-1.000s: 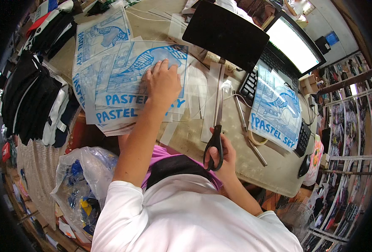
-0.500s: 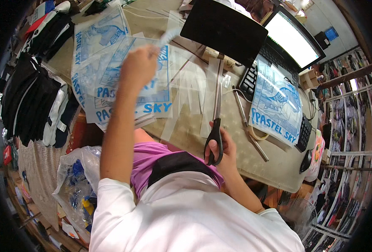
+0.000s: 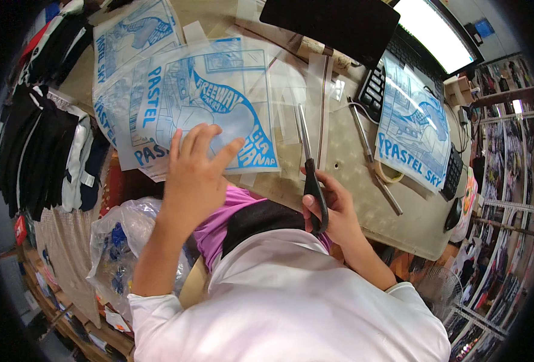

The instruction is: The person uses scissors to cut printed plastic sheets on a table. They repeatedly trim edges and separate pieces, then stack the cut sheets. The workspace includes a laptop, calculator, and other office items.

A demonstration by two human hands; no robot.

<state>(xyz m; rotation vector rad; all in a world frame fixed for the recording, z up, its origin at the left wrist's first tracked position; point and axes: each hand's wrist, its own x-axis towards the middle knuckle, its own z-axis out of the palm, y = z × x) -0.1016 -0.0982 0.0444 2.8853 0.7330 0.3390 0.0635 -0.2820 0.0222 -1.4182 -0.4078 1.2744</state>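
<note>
My left hand [image 3: 197,166] lies with fingers spread over the lower edge of a clear plastic sheet [image 3: 216,90] printed with blue drawings and lettering. This sheet rests on other printed sheets, and its lettering runs sideways. Scissors [image 3: 313,181] with black handles are in my right hand [image 3: 333,202], near the table's front edge. Their blades point away from me and look nearly closed. Part of the handle is hidden by my fingers. Another blue-printed sheet [image 3: 135,36] sticks out at the far left of the pile.
Clear strips [image 3: 288,111] lie beyond the scissors. Right of them are a metal rod [image 3: 378,169], a printed sheet [image 3: 415,120] over a keyboard, a mouse [image 3: 454,214], a black panel [image 3: 330,27] and a lit screen [image 3: 439,36]. Dark folded clothes [image 3: 34,151] and a plastic bag [image 3: 119,247] are at left.
My left hand has come down toward me from the far side, and the blurred pale piece at its fingers is gone. The top sheet now lies turned. My right hand still holds the scissors.
</note>
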